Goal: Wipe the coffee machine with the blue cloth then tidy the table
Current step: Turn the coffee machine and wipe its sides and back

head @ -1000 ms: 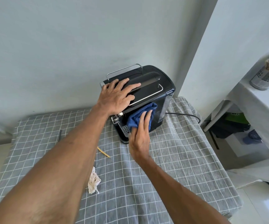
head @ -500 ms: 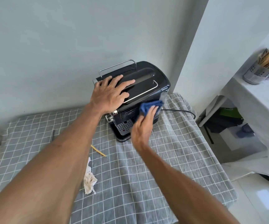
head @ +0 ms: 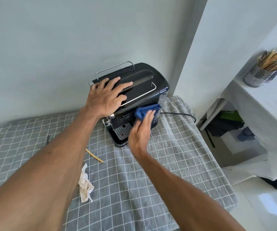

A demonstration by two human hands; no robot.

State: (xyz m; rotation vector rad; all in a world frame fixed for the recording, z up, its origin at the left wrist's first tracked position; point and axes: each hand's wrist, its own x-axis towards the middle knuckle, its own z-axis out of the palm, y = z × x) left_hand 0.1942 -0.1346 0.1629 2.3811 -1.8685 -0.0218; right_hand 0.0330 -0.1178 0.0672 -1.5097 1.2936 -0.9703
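Both hands worked: flat left hand [head: 107,99] steadied the coffee machine [head: 134,90]; right hand [head: 142,130], fingers straight, had slid the blue cloth [head: 147,110] rightward, wiping unfinished.

the left hand [head: 107,98] lies flat with spread fingers on top of the black coffee machine [head: 144,84]. the right hand [head: 140,132] presses the blue cloth [head: 147,110] against the machine's front near its right edge. on the checked tabletop [head: 176,164] lie a crumpled white tissue [head: 85,185] and a thin wooden stick [head: 94,155], apart from the machine.
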